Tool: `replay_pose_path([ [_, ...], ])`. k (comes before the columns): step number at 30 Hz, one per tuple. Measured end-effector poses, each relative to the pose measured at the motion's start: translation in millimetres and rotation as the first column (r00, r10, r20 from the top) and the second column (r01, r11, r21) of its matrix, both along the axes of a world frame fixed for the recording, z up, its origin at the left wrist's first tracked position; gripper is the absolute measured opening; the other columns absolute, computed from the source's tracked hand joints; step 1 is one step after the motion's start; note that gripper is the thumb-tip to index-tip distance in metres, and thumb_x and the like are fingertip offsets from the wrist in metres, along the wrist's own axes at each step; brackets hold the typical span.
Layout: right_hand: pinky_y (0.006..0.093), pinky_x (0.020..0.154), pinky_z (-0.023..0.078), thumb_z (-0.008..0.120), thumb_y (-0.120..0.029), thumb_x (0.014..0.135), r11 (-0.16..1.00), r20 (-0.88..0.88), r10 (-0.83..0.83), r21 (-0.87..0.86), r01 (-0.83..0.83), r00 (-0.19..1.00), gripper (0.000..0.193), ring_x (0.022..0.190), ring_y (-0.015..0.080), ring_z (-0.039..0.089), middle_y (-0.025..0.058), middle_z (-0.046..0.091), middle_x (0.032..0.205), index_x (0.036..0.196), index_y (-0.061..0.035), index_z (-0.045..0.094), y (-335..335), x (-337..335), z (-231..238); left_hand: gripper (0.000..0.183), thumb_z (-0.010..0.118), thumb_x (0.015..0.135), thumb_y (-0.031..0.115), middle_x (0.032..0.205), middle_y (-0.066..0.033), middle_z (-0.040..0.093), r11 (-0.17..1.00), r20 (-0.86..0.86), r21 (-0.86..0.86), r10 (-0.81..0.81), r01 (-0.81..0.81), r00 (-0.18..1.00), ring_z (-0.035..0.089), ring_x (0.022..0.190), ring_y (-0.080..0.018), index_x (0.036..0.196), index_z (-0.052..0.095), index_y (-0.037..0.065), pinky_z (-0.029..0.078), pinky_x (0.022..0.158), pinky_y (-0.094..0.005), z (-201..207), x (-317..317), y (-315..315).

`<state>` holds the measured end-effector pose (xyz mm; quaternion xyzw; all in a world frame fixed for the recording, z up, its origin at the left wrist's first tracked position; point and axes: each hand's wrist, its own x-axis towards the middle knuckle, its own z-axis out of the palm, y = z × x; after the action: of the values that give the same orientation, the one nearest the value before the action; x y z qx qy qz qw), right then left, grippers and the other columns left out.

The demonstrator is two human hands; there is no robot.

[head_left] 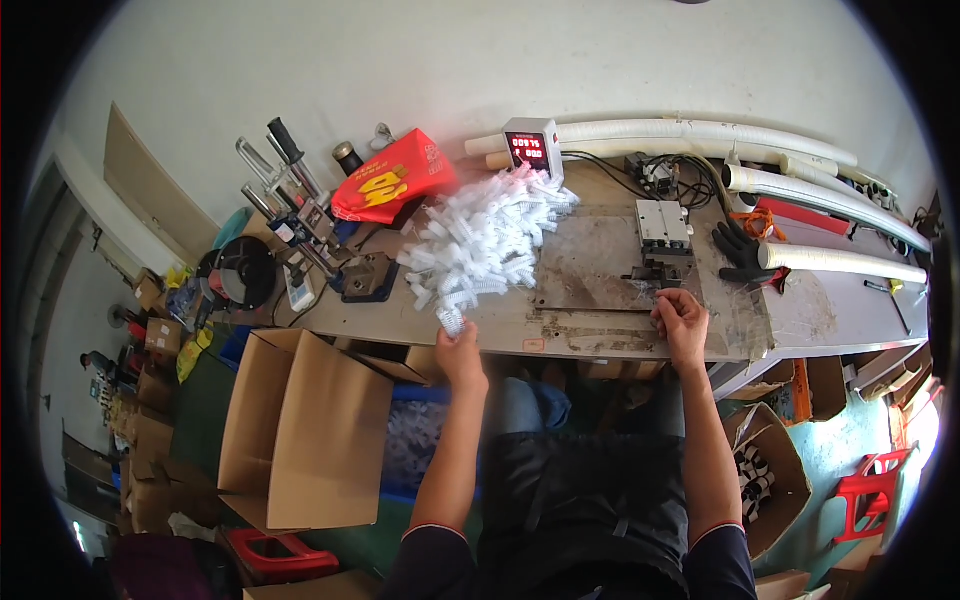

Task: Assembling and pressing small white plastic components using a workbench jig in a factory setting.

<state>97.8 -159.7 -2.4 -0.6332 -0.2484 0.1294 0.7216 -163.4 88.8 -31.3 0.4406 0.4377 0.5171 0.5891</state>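
Two bare hands are working near the front edge of the surface (385,326), and they are standing well apart from each other. The left hand (462,360) is being the nearer one to the loose pile (480,245) of translucent white ribbed pieces, which is spreading from the middle of the surface toward its back edge. This hand is pinching one ribbed piece (451,321) between thumb and fingers, nearly closed, just over the front edge. The long axis of this piece is pointing away from the person, leaning a little to the left, and its far end is lying close to the pile; whether the two are touching, I cannot tell. The small metal fixture (664,228) is sitting to the right of the held piece and farther from the front edge, so the right hand (682,322) is being much nearer to it. That right hand is hovering just in front of the fixture's lower end, its fingers curling in toward the thumb; if something small is lying between them, I cannot tell.
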Motion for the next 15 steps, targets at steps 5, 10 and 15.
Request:
replay_pose_path([
  [5, 0.0218, 0.052, 0.042, 0.062, -0.010, 0.098, 1.000, -0.020, 0.005, 0.011, -0.005, 1.000, 0.015, 0.058, 0.0046, 0.054, 0.0022, 0.067, 0.077, 0.105, 0.0013, 0.069, 1, -1, 0, 0.020, 0.069, 0.092, 0.003, 0.089, 0.0016, 0.062, 0.991, 0.058, 0.063, 0.112, -0.116, 0.992, 0.054, 0.070, -0.0054, 0.111, 0.063, 0.003, 0.043, 0.061, -0.0228, -15, -12, -14],
  [10, 0.0216, 0.051, 0.042, 0.063, -0.010, 0.098, 1.000, -0.002, -0.009, -0.012, 0.009, 1.000, 0.015, 0.058, 0.0046, 0.054, 0.0018, 0.067, 0.076, 0.105, 0.0011, 0.069, 1, -1, 4, 0.018, 0.068, 0.094, 0.002, 0.084, 0.0044, 0.057, 0.989, 0.058, 0.014, 0.149, -0.150, 0.987, 0.041, 0.055, -0.0023, 0.111, 0.062, 0.006, 0.034, 0.048, -0.0208, -18, -11, -42],
  [15, 0.0217, 0.059, 0.046, 0.067, -0.009, 0.095, 1.000, -0.009, 0.014, 0.000, -0.014, 1.000, 0.015, 0.067, 0.0049, 0.058, 0.0007, 0.068, 0.080, 0.107, 0.0010, 0.070, 0, 0, 2, 0.021, 0.072, 0.094, 0.003, 0.091, 0.0054, 0.062, 0.942, -0.105, 0.325, -0.051, 0.082, 0.993, 0.052, 0.074, -0.0036, 0.112, 0.064, 0.004, 0.044, 0.067, -0.0206, -14, 21, -78],
])
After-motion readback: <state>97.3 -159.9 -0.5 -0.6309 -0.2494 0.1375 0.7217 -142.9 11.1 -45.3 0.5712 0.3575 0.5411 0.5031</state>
